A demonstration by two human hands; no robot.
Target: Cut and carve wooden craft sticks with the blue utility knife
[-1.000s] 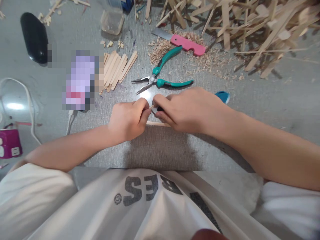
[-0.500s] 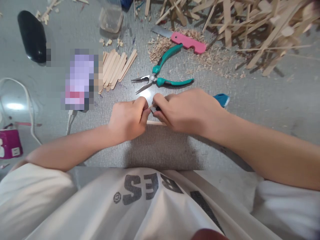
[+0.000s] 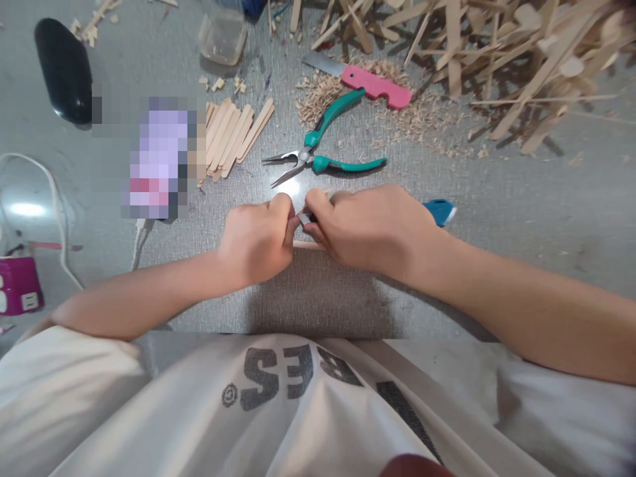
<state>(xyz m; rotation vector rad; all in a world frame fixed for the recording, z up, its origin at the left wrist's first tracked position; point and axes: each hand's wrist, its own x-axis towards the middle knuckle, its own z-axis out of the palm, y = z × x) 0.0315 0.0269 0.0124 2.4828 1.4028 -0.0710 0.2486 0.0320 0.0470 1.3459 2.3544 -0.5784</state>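
Observation:
My right hand (image 3: 370, 225) is closed around a utility knife, whose blue handle end (image 3: 440, 212) sticks out behind the palm. Between my two hands shows a short bit of its blade (image 3: 305, 218). The fingers of my left hand (image 3: 258, 238) pinch a thin wooden piece, mostly hidden, right at the blade. Just below the fingertips, a pale wooden stick (image 3: 309, 245) spans the gap between the hands; its ends are covered. Green-handled long-nose pliers (image 3: 304, 157) lie spread just beyond my hands.
Several craft sticks (image 3: 231, 139) lie beside a blurred phone (image 3: 159, 159) with a white cable (image 3: 58, 212). Behind the pliers, a pink-handled blade (image 3: 377, 86) rests on wood shavings (image 3: 320, 99). A stick heap (image 3: 497, 59), clear container (image 3: 223, 40) and black case (image 3: 63, 71) stand farther off.
Both hands stay together in nearly the same place, with my right hand slightly lower. A little more of the blade shows between the fingers. The table things have barely shifted in view.

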